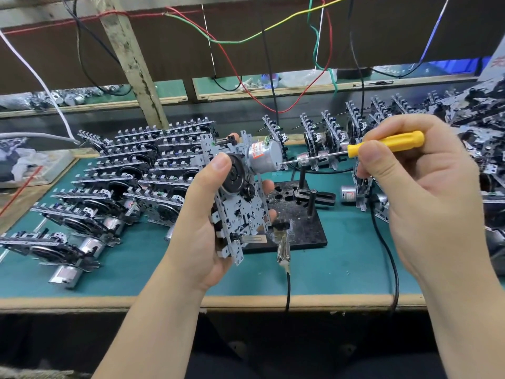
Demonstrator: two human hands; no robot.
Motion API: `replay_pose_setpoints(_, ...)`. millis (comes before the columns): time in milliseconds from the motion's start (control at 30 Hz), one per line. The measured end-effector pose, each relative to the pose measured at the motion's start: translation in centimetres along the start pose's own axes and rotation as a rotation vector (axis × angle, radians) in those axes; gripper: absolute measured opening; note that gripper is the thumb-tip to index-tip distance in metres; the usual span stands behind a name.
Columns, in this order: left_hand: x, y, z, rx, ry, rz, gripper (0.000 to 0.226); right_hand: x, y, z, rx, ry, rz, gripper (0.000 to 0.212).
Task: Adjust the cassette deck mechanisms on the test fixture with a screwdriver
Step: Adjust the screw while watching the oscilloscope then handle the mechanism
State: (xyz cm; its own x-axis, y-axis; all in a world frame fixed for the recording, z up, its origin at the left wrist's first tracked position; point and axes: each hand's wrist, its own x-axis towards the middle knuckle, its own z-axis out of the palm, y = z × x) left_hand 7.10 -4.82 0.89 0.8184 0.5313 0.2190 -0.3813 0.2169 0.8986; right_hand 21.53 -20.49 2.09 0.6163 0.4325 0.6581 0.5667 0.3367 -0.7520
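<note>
Green bench (328, 274): left hand (202, 214) grips cassette mechanism (240, 203); right hand (410, 192) pinches screwdriver (382, 144), tip at motor (263, 155).

Worktop (341, 274): green mat surface with a pale wooden front edge. At centre, a black base plate (297, 220) with upright posts lies flat on the mat. From 9 to 11 o'clock of the plate, rows of cassette mechanisms (131, 173) lie overlapped, motors toward the front edge. At 1 to 3 o'clock, further mechanisms (330, 138) stand on edge, with a heap (481, 127) at the far right. A loose motor (348, 193) lies just beside the plate at 3 o'clock. A metal clip (283, 250) on a black cable rests at the plate's 6 o'clock edge. A second black cable (390, 258) runs over the front edge at 4 o'clock.
</note>
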Motion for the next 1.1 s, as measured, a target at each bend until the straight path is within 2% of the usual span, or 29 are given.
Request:
replay_pose_setpoints(267,0.5,-0.1,0.0,-0.007,0.023,-0.036,0.048,-0.1,0.8,-0.2,0.067,-0.009,-0.003,0.007)
replay_pose_setpoints(333,0.8,-0.1,0.1,0.004,0.023,-0.049,0.052,-0.1,1.1,-0.3,0.148,0.064,0.014,0.007)
replay_pose_setpoints(400,1.7,0.1,-0.1,0.077,0.028,-0.046,0.054,0.1,1.5,-0.8,0.280,0.233,0.050,0.011)
replay_pose_setpoints(500,4.1,0.8,-0.7,0.472,0.011,-0.008,0.068,0.5,2.2,-2.1,0.340,0.394,0.121,0.012)
replay_pose_setpoints(567,6.2,1.3,-0.5,0.858,-0.072,0.057,0.082,0.4,2.4,-2.4,0.335,0.393,0.172,0.010)
replay_pose_setpoints(633,8.4,0.9,-0.1,1.239,-0.228,0.104,0.099,0.1,2.6,-2.2,0.305,0.363,0.200,0.011)
replay_pose_setpoints(733,10.9,-0.8,0.2,1.716,-0.419,0.096,0.110,-0.3,2.7,-2.1,0.224,0.313,0.238,0.014)
replay_pose_setpoints(833,11.6,-2.7,-0.3,1.815,-0.491,-0.027,0.112,-0.9,3.0,-2.6,0.173,0.258,0.292,0.015)
replay_pose_setpoints(1000,12.1,-3.5,-1.2,1.845,-0.484,-0.017,0.110,-1.9,3.7,-2.4,0.120,0.159,0.336,0.022)
replay_pose_setpoints(1100,11.7,-4.1,-1.0,1.868,-0.444,0.013,0.108,-1.7,4.2,-1.8,0.052,0.044,0.359,0.024)
